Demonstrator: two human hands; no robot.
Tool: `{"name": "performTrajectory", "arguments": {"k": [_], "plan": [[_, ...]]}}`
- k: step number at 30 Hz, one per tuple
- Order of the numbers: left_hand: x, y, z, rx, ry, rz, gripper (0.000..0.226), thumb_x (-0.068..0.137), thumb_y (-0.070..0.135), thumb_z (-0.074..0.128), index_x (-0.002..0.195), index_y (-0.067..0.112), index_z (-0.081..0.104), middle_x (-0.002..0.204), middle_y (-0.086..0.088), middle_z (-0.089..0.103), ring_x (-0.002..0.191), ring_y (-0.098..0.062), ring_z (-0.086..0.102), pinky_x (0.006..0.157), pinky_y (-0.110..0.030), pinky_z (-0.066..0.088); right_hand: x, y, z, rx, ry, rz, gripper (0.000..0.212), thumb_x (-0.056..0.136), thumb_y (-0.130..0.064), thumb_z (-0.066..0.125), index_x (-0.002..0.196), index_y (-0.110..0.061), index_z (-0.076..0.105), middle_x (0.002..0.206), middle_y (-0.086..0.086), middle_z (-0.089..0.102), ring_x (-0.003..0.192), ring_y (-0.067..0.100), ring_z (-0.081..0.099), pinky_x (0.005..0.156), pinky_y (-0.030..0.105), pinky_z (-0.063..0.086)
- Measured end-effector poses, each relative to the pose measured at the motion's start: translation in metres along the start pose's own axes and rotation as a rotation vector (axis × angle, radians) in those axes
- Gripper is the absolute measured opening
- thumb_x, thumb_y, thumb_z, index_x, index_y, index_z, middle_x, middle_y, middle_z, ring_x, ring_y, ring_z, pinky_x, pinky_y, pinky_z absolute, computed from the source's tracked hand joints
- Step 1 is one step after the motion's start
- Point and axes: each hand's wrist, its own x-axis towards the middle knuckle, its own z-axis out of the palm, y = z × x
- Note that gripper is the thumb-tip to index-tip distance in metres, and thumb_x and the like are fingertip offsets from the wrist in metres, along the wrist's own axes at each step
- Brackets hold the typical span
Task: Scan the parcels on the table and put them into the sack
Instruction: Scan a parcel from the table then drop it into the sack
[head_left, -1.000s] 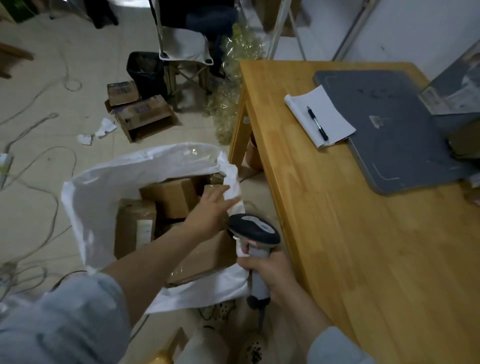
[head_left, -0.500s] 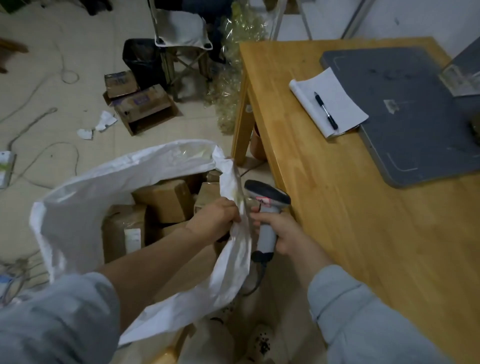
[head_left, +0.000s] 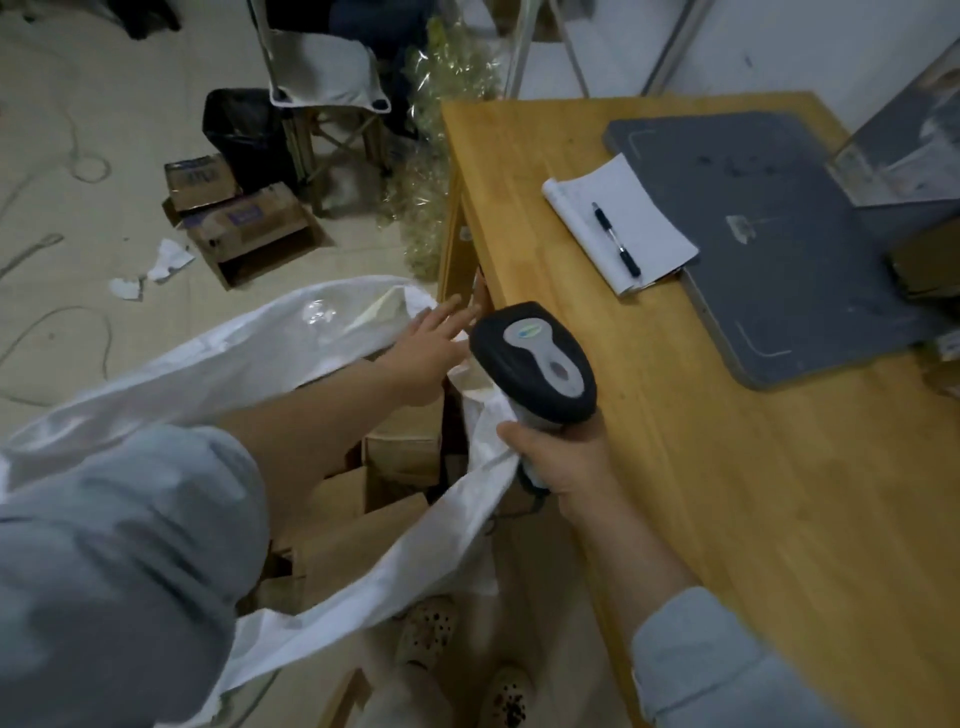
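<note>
The white sack stands open on the floor left of the wooden table, with several brown cardboard parcels inside it. My left hand reaches over the sack's mouth toward the table leg, fingers straight and holding nothing. My right hand grips the handle of the black and grey barcode scanner at the table's left edge and also pinches the sack's near rim. Parcels lie at the table's far right edge, partly cut off by the frame.
A grey mat lies on the table, with a notepad and a pen beside it. On the floor are open cardboard boxes, paper scraps, cables, a black bin, a folding chair and crumpled clear film.
My left hand let go of the sack's rim and stretched out flat toward the table leg. My right hand raised the scanner and took hold of the sack's edge.
</note>
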Motion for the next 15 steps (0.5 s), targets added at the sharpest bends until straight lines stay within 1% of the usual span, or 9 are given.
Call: {"name": "performTrajectory", "arguments": {"k": [2, 4, 5, 6, 7, 9, 11, 13, 15], "plan": [[0.030, 0.001, -0.007, 0.071, -0.042, 0.104, 0.069, 0.093, 0.021, 0.058, 0.152, 0.024, 0.022, 0.161, 0.002, 0.001, 0.147, -0.022, -0.009, 0.117, -0.038, -0.006, -0.006, -0.003, -0.010, -0.013, -0.003, -0.019, 0.040, 0.075, 0.011, 0.072, 0.075, -0.026, 0.057, 0.074, -0.018, 0.056, 0.062, -0.011, 0.055, 0.058, 0.010, 0.048], [0.052, 0.002, -0.014, 0.157, -0.112, 0.147, 0.053, 0.093, 0.025, 0.058, 0.143, 0.023, 0.042, 0.155, 0.001, 0.027, 0.146, -0.023, 0.012, 0.119, -0.037, 0.006, -0.008, 0.000, -0.022, 0.000, 0.023, 0.016, 0.039, 0.075, 0.010, 0.073, 0.074, -0.026, 0.056, 0.073, -0.016, 0.057, 0.061, -0.010, 0.055, 0.057, 0.010, 0.049], [0.057, 0.002, -0.020, 0.165, -0.181, 0.120, 0.043, 0.092, 0.021, 0.058, 0.135, 0.022, 0.052, 0.143, -0.002, 0.044, 0.139, -0.024, 0.030, 0.116, -0.036, 0.021, -0.008, 0.001, -0.028, 0.023, 0.052, 0.042, 0.039, 0.075, 0.009, 0.073, 0.074, -0.026, 0.056, 0.073, -0.016, 0.056, 0.062, -0.008, 0.055, 0.055, 0.010, 0.048], [0.059, 0.004, -0.025, 0.158, -0.256, 0.083, 0.037, 0.091, 0.016, 0.057, 0.128, 0.020, 0.056, 0.129, -0.003, 0.055, 0.127, -0.023, 0.046, 0.108, -0.034, 0.035, -0.006, 0.005, -0.034, 0.063, 0.089, 0.066, 0.037, 0.075, 0.008, 0.074, 0.075, -0.025, 0.056, 0.074, -0.017, 0.056, 0.062, -0.007, 0.053, 0.053, 0.009, 0.046], [0.059, 0.006, -0.030, 0.164, -0.309, 0.062, 0.033, 0.091, 0.014, 0.056, 0.124, 0.018, 0.057, 0.118, -0.003, 0.059, 0.113, -0.022, 0.053, 0.097, -0.031, 0.042, -0.005, 0.008, -0.039, 0.105, 0.125, 0.083, 0.034, 0.075, 0.008, 0.074, 0.078, -0.022, 0.058, 0.074, -0.017, 0.056, 0.063, -0.008, 0.053, 0.051, 0.008, 0.045], [0.059, 0.012, -0.042, 0.222, -0.326, 0.047, 0.027, 0.092, 0.016, 0.055, 0.119, 0.019, 0.055, 0.100, 0.000, 0.055, 0.094, -0.019, 0.053, 0.083, -0.028, 0.044, -0.003, 0.012, -0.046, 0.145, 0.174, 0.107, 0.030, 0.075, 0.007, 0.074, 0.085, -0.018, 0.060, 0.074, -0.017, 0.057, 0.062, -0.008, 0.053, 0.050, 0.007, 0.044], [0.063, 0.022, -0.059, 0.297, -0.199, 0.018, 0.029, 0.094, 0.018, 0.052, 0.123, 0.017, 0.051, 0.095, 0.000, 0.052, 0.087, -0.020, 0.053, 0.076, -0.030, 0.046, -0.004, 0.014, -0.051, 0.138, 0.194, 0.122, 0.029, 0.076, 0.007, 0.073, 0.081, -0.019, 0.060, 0.070, -0.016, 0.057, 0.057, -0.008, 0.053, 0.050, 0.007, 0.044], [0.079, 0.029, -0.079, 0.380, 0.015, 0.062, 0.034, 0.095, 0.009, 0.047, 0.129, 0.017, 0.047, 0.106, -0.007, 0.057, 0.099, -0.025, 0.056, 0.069, -0.032, 0.043, -0.005, 0.017, -0.054, 0.123, 0.206, 0.118, 0.033, 0.078, 0.008, 0.071, 0.072, -0.021, 0.058, 0.066, -0.016, 0.054, 0.049, -0.010, 0.054, 0.049, 0.008, 0.043], [0.095, 0.037, -0.099, 0.374, 0.156, 0.132, 0.032, 0.094, 0.004, 0.047, 0.124, 0.013, 0.052, 0.116, -0.011, 0.057, 0.111, -0.029, 0.053, 0.074, -0.036, 0.044, -0.007, 0.018, -0.056, 0.128, 0.229, 0.114, 0.039, 0.078, 0.009, 0.071, 0.068, -0.025, 0.053, 0.064, -0.017, 0.052, 0.046, -0.014, 0.053, 0.048, 0.006, 0.043]]}}
